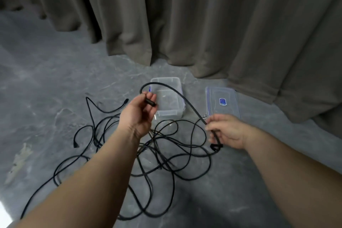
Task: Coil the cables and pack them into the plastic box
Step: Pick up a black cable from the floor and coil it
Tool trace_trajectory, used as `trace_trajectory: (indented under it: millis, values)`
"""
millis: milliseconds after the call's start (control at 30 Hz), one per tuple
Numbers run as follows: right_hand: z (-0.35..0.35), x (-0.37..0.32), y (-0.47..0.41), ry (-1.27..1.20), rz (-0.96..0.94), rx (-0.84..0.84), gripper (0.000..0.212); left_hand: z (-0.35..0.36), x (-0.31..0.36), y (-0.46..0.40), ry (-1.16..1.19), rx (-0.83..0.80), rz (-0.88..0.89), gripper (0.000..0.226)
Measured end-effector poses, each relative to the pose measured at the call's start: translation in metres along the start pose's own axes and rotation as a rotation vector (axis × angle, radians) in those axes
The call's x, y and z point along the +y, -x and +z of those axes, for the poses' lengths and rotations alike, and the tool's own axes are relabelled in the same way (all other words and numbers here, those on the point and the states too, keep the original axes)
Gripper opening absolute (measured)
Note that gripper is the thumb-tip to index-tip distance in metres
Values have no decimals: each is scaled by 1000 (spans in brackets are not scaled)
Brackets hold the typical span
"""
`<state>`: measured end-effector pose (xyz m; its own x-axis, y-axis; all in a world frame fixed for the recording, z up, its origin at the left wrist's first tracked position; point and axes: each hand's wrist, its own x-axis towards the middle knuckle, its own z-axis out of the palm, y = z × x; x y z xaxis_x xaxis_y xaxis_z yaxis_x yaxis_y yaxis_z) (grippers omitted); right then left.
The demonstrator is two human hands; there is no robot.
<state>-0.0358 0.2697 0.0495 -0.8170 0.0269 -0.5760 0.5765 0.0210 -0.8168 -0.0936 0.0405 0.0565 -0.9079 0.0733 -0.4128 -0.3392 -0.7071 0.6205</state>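
Black cables lie tangled (166, 155) on the grey floor in front of me. My left hand (137, 114) is raised and pinches the plug end of one black cable (187, 101). That cable arcs up over the clear plastic box (177, 112) and down to my right hand (224, 130), which grips it lower along its length. Below the right hand the cable loops back into the tangle. The box stands open and looks empty, just beyond my left hand.
The box's clear lid (223, 102), with a blue label, lies flat on the floor to the right of the box. Grey-brown curtains (203, 24) hang behind, reaching the floor. Loose cable ends (125, 101) trail left of the tangle.
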Motion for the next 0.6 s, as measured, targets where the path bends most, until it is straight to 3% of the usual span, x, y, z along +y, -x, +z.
trace_trajectory:
  millis: [33, 100, 167, 200, 267, 400, 600]
  values:
    - [0, -2, -1, 82, -65, 47, 20, -2, 1, -2, -34, 8, 31, 15]
    - [1, -11, -3, 500, -250, 162, 14, -2, -1, -1, -190, -13, 100, 13]
    - [9, -23, 1, 882, -387, 139, 8, 2, -7, 1, -380, -51, 150, 13]
    - [16, -30, 6, 949, -421, 85, 6, 5, -11, 3, -458, -72, 169, 13]
    - [29, -43, 15, 885, -462, -36, 9, 11, -19, 6, -576, -133, 197, 12]
    - [25, -54, 18, 466, -420, -153, 23, 21, -29, 9, -721, -289, 161, 15]
    - [0, -39, 3, -17, -449, 61, 18, 35, -35, 16, -601, -454, -95, 21]
